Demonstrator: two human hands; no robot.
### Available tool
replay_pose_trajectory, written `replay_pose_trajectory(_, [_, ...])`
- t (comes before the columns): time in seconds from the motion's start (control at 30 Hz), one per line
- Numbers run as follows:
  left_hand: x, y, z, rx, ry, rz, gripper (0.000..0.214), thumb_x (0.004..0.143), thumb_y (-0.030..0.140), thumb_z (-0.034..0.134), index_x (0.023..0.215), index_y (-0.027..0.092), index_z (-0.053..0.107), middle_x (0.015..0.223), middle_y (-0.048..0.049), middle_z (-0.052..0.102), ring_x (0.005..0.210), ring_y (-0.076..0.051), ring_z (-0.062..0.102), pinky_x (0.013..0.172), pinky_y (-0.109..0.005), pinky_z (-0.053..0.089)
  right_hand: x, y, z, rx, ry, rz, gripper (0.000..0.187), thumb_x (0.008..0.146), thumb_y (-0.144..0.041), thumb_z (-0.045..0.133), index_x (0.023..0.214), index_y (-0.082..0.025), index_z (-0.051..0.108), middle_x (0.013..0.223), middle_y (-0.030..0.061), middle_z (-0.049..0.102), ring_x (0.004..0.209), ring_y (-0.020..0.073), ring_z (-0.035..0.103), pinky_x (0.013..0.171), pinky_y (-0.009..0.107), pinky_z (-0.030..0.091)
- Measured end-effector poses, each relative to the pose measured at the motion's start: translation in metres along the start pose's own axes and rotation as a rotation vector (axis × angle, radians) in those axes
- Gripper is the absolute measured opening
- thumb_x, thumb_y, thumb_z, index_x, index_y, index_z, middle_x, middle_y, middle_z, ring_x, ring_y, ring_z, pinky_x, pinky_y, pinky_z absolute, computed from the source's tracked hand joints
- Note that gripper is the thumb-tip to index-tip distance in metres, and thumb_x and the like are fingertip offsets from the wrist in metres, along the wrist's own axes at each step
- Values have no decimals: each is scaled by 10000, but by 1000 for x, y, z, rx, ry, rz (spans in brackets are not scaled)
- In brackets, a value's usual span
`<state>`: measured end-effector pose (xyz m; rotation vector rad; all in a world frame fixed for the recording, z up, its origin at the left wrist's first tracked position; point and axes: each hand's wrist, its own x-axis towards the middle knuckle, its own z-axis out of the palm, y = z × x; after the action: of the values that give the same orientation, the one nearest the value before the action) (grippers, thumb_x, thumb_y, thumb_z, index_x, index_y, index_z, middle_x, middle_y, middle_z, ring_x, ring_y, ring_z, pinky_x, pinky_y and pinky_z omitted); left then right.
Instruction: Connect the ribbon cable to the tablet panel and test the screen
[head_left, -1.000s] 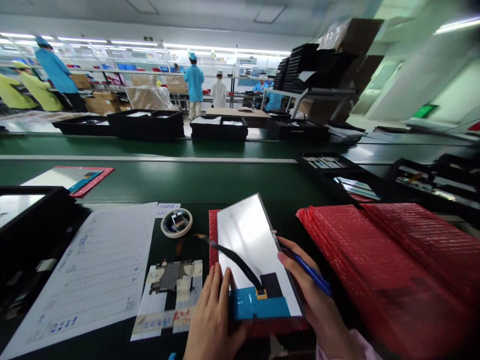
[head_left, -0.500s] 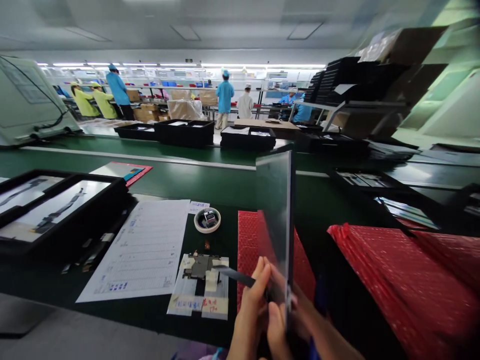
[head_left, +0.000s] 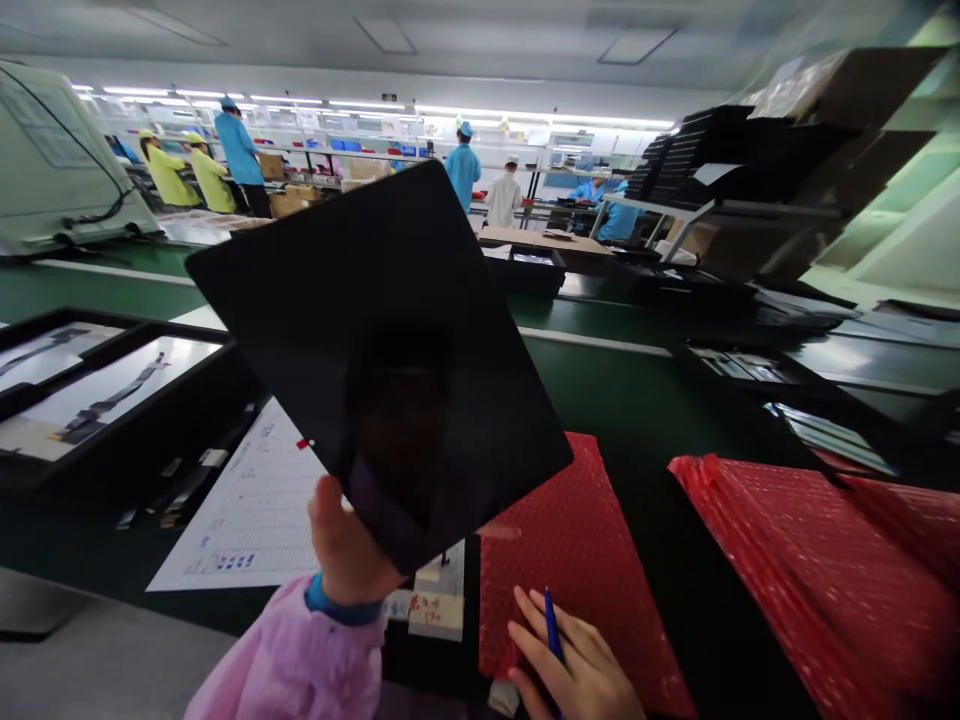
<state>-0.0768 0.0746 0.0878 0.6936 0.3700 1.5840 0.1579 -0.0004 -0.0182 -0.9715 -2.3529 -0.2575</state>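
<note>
My left hand [head_left: 345, 545] grips the lower edge of a flat black display panel [head_left: 382, 350] and holds it up in front of me, dark face toward the camera. My right hand [head_left: 581, 665] rests low on a red bubble-wrap sheet [head_left: 592, 530], fingers lying fairly flat with a blue pen [head_left: 553, 625] between them. Under the panel lies a small board taped on white paper [head_left: 439, 600], mostly hidden.
A printed form [head_left: 251, 510] lies left of the red sheet. Black trays with panels [head_left: 97, 395] stand at the left, a stack of red bubble-wrap bags [head_left: 817, 570] at the right. A green conveyor [head_left: 630, 385] runs across, with black trays and several workers beyond.
The panel was lying on the red sheet, then stood on edge between both hands; now my left hand alone holds it up, flipped dark side toward me. My right hand dropped to the sheet.
</note>
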Motion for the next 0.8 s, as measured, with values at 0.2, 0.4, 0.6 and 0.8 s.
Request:
replay_pose_trajectory(0.2, [45, 12, 17, -61, 13, 98, 534, 887, 669, 476, 1187, 282, 690, 1262, 32, 683, 1438, -262, 335, 1183, -418, 307, 23, -1, -26, 58, -103, -104, 207, 873, -133, 566, 1048, -181, 666, 1096, 69, 730, 924, 206, 715, 749, 278, 587])
replay_pose_trajectory(0.4, [64, 0, 2, -131, 54, -442, 936, 838, 829, 183, 1431, 158, 456, 1398, -141, 565, 1359, -396, 422, 1052, -602, 382, 88, -9, -11, 249, -217, -218, 100, 893, -178, 600, 977, -194, 651, 970, 54, 725, 885, 171, 675, 759, 248, 553])
replay_pose_trajectory(0.6, [63, -23, -43, -175, 97, -496, 772, 859, 758, 350, 1225, 153, 658, 1187, -121, 704, 1240, -362, 570, 1054, -535, 437, 99, -14, 45, 197, -114, -378, 167, 894, -119, 553, 1028, -125, 651, 1024, 136, 704, 998, 232, 635, 866, 298, 534])
replay_pose_trajectory(0.8, [59, -33, -55, -223, 88, -590, 822, 775, 785, 519, 1295, 156, 613, 1272, -132, 666, 1275, -385, 533, 1030, -525, 464, 99, -28, 67, 238, 187, -219, 262, 893, -26, 455, 816, -188, 645, 857, 62, 719, 852, 172, 641, 806, 271, 509])
